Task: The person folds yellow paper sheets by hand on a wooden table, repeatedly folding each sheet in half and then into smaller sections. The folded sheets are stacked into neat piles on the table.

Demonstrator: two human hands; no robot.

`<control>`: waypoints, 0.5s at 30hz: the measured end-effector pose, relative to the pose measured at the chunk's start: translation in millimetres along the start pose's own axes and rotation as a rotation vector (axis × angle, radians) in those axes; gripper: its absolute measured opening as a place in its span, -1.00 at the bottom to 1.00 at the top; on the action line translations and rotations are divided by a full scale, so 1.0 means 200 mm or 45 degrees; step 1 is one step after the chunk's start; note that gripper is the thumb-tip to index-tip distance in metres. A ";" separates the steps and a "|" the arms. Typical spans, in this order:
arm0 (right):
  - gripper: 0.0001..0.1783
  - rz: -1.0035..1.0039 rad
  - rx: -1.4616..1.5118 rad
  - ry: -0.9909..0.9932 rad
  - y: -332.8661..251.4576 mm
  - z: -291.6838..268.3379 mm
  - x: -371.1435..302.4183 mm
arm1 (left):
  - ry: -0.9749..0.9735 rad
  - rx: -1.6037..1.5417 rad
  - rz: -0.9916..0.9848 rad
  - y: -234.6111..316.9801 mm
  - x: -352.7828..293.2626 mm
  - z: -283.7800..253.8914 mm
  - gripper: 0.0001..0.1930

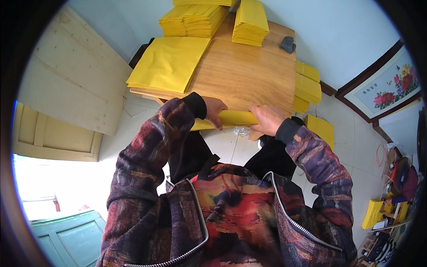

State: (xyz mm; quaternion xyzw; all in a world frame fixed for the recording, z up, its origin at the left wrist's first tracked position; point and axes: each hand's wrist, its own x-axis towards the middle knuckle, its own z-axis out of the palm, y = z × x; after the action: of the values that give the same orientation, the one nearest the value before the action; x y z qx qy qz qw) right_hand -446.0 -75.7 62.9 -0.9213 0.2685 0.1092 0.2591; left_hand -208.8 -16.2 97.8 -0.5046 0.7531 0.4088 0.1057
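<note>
A folded strip of yellow paper [238, 118] lies along the front edge of the wooden table [249, 75], partly hanging over it. My left hand [215, 112] grips it near its left end, fingers bent over the paper. At the other end my right hand [268, 119] is closed on it, thumb side towards the table. How many layers the strip has, I cannot tell. Left of my hands, a flat pile of large yellow sheets [169, 64] rests on the tabletop, its near corner sticking out past the table edge.
Stacks of folded yellow paper [193, 22] stand at the table's back, with another stack [250, 24] beside them. A dark grey lump [288, 44] sits at the right corner. More yellow bundles [308, 89] are right of the table. A wooden board [71, 66] leans at left.
</note>
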 end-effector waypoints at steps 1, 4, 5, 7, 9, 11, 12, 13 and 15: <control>-0.35 -0.082 0.204 -0.158 0.01 -0.01 0.00 | 0.052 0.115 -0.008 0.00 0.00 0.01 -0.53; -0.34 -0.055 0.742 -0.580 0.01 -0.02 0.02 | 0.185 0.317 -0.025 0.02 0.02 0.06 -0.54; -0.35 -0.080 0.753 -0.554 0.01 -0.02 0.02 | 0.198 0.352 -0.038 0.02 0.02 0.07 -0.54; -0.37 -0.088 0.509 -0.393 -0.01 0.00 0.01 | 0.058 0.244 -0.041 0.01 0.03 0.08 -0.53; -0.38 -0.054 0.004 -0.100 -0.03 0.03 -0.01 | -0.109 0.017 0.010 0.00 0.02 0.06 -0.53; -0.40 -0.009 0.031 -0.030 -0.03 0.03 0.00 | -0.062 -0.025 0.042 -0.01 0.01 0.05 -0.54; -0.41 -0.043 0.070 0.042 -0.03 0.03 0.00 | -0.038 -0.021 0.012 -0.01 0.01 0.05 -0.55; -0.38 -0.178 0.298 -0.137 -0.02 0.02 0.02 | 0.008 0.129 0.010 0.00 0.02 0.07 -0.54; -0.34 -0.098 0.619 -0.546 0.00 0.01 0.03 | 0.180 0.369 -0.060 0.02 0.02 0.10 -0.54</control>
State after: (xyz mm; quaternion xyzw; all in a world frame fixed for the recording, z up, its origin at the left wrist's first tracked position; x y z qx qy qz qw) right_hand -441.4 -77.7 59.5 -0.7979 0.1911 0.2238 0.5261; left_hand -219.9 -3.5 84.2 -0.5292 0.7977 0.2566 0.1337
